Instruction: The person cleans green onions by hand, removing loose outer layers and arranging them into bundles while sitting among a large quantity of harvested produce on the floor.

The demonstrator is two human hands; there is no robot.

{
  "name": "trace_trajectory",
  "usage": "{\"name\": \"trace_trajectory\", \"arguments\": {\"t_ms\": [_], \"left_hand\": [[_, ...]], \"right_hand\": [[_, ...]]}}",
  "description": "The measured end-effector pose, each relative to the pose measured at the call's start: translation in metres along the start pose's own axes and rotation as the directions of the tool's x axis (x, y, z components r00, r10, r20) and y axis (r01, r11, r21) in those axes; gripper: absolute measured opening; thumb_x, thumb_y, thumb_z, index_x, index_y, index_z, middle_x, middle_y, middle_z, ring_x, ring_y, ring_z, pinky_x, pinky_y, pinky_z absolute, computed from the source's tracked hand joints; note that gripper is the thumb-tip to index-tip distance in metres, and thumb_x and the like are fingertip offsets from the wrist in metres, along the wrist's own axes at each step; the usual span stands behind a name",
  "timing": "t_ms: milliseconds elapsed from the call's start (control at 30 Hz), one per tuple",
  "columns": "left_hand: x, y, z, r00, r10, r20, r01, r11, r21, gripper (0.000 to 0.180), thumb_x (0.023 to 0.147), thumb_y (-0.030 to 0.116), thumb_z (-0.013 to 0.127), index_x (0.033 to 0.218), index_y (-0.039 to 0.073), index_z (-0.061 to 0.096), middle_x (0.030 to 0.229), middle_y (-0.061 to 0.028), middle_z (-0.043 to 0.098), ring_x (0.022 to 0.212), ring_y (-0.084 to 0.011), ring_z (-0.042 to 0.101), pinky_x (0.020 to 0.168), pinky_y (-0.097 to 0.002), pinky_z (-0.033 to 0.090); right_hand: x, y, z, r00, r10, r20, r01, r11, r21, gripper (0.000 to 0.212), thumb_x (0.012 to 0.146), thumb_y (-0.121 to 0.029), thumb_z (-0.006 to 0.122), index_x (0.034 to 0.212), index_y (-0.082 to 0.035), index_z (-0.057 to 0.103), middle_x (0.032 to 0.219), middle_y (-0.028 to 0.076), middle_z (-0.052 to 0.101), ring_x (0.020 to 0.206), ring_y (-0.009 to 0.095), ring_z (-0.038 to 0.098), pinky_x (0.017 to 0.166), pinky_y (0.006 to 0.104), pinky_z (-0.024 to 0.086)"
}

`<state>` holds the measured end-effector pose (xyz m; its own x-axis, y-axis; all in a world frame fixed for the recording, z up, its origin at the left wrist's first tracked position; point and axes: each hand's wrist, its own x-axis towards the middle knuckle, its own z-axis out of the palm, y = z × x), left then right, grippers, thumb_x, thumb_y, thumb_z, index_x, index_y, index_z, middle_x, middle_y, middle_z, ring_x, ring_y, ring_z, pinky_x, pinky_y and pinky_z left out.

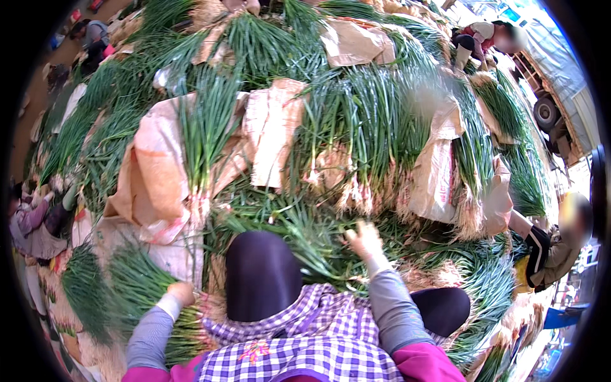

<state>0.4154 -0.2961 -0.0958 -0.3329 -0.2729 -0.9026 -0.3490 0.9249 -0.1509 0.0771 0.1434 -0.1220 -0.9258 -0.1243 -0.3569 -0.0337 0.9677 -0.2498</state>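
Lower left: my left hand [181,294] touches scallions [137,274] — grip unclear. Centre: my right hand [365,240], spread. Probably light, bruisable; grasp stem end.

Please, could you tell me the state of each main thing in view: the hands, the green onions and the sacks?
Left hand: at the lower-left onion bunch, grip unclear.
Right hand: over the middle onion leaves, grip unclear.
Lower-left onion bunch: leaves fanned out.
Middle onion leaves: tangled.
Orange-tinted sack: crumpled, partly covered by onions.
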Motion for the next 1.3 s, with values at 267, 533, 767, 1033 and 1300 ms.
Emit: {"name": "trace_trajectory", "arguments": {"t_ms": [267,533,767,1033,1300], "left_hand": [[0.073,0.234,-0.277,0.430,0.645,-0.632,-0.771,0.626,0.115,0.039,0.087,0.032,0.056,0.116,0.006,0.050,0.104,-0.0190,0.058,0.096,-0.0364,0.057,0.083,-0.0436,0.046],[0.125,0.434,-0.360,0.811,0.221,-0.541,-0.551,0.600,-0.580,0.097,0.066,0.054,0.074,0.126,-0.009,0.030,0.118,-0.0289,0.048,0.112,-0.0353,0.051,0.096,-0.0390,0.043],[0.152,0.453,-0.367,0.804,0.262,-0.533,-0.571,0.090,-0.816,0.051,0.068,0.015,0.077,0.101,-0.001,0.041,0.091,-0.0189,0.055,0.055,-0.0259,0.060,0.042,-0.0371,0.049],[0.132,0.362,-0.408,0.577,0.645,-0.500,-0.238,-0.453,-0.859,0.058,0.075,-0.001,0.062,0.127,0.001,0.036,0.099,-0.0099,0.058,0.075,-0.0191,0.060,0.072,-0.0301,0.055],[0.099,0.364,-0.431,0.441,0.704,-0.556,-0.235,-0.507,-0.829,0.030,0.079,0.003,0.058,0.108,0.005,0.051,0.077,-0.0035,0.059,0.052,-0.0110,0.055,0.044,-0.0245,0.052]], "right_hand": [[-0.035,-0.047,0.034,0.525,-0.385,0.759,0.586,0.810,0.006,0.060,0.091,-0.044,0.043,0.144,-0.024,0.025,0.151,0.010,0.020,0.140,0.032,0.015,0.107,0.0610,0.017],[0.099,0.019,-0.101,0.998,0.058,-0.029,-0.045,0.945,0.325,0.051,0.078,-0.021,0.065,0.124,-0.002,0.053,0.119,0.021,0.057,0.114,0.030,0.054,0.099,0.0346,0.041],[0.179,0.022,-0.044,0.976,0.214,0.032,-0.136,0.493,0.859,0.083,0.071,-0.012,0.076,0.138,-0.002,0.027,0.122,0.019,0.054,0.109,0.030,0.056,0.100,0.0405,0.042],[0.143,-0.083,-0.094,0.995,0.025,-0.099,0.068,0.564,0.823,0.069,0.073,-0.007,0.074,0.130,-0.004,0.035,0.116,0.013,0.056,0.106,0.026,0.055,0.093,0.0368,0.045],[0.114,-0.062,-0.186,0.974,0.065,-0.216,0.181,0.345,0.921,0.047,0.083,-0.002,0.064,0.126,0.001,0.044,0.107,0.009,0.058,0.085,0.013,0.058,0.073,0.0247,0.050]]}}
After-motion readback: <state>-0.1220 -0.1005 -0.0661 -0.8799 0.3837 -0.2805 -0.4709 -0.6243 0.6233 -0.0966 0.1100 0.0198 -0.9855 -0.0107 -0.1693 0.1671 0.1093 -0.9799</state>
